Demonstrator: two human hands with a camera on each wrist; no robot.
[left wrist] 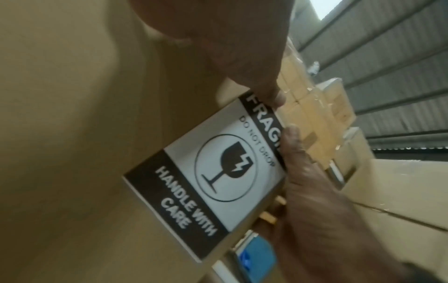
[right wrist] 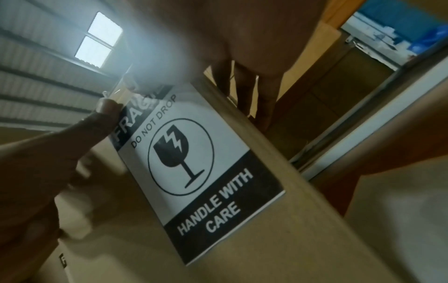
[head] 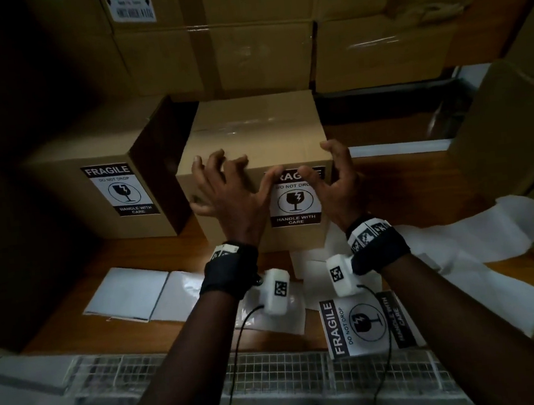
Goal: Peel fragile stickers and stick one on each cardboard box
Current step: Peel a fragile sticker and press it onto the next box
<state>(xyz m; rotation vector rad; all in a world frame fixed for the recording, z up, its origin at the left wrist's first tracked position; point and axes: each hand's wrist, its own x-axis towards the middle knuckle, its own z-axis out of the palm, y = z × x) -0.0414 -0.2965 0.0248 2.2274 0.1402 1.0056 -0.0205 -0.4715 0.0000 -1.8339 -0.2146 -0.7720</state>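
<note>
Thumbs press the black top band of the sticker point(head: 294, 199) on the front of the middle box point(head: 252, 138). The left hand point(head: 228, 190) has its fingers spread wide and bent over the box's top edge; the right hand point(head: 335, 178) curls its fingers loosely around the right corner, gripping nothing. Beside it on the left stands another box point(head: 95, 147), already labelled. A loose sticker point(head: 361, 324) and white backing sheets point(head: 127, 293) lie on the table point(head: 72, 308).
</note>
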